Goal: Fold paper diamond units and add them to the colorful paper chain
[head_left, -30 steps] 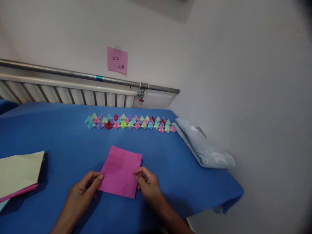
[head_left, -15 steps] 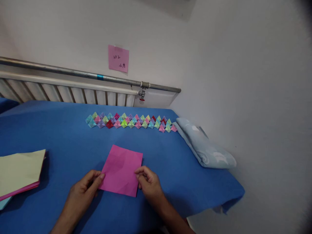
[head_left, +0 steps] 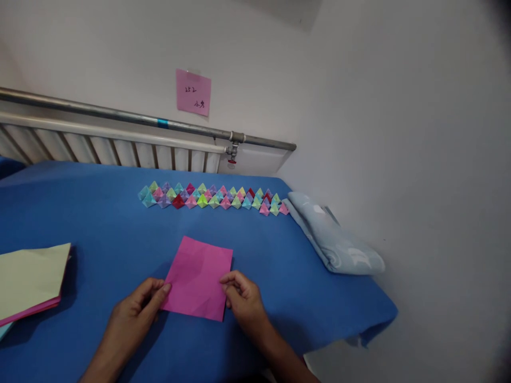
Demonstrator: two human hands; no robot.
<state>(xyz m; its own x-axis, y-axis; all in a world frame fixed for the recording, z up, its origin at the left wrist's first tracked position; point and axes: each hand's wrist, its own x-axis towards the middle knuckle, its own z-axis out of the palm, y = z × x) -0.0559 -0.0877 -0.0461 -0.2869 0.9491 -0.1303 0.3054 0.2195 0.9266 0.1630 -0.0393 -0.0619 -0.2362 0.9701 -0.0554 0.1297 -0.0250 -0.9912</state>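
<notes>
A square sheet of pink paper [head_left: 197, 277] is stretched between my hands above the blue cloth [head_left: 120, 229]. My left hand [head_left: 133, 314] pinches its left edge, with the thumb on top. On the opposite edge, my right hand [head_left: 244, 298] grips the sheet between thumb and fingers. Light creases show near the sheet's lower part. Beyond it, rows of small folded paper pieces [head_left: 202, 200] in several colours lie across the cloth. A stack of coloured paper [head_left: 30, 279], pale yellow on top, is at the far left.
A folded light-blue blanket [head_left: 331, 234] lies at the right by the wall. Behind the cloth run a white radiator [head_left: 123, 154] and a metal pipe [head_left: 191, 128] with a valve [head_left: 232, 151]. A pink note [head_left: 193, 92] with handwriting is fixed to the wall.
The view has shifted very slightly, so the background and paper stack sit a little differently. Both hands keep their hold on the pink sheet.
</notes>
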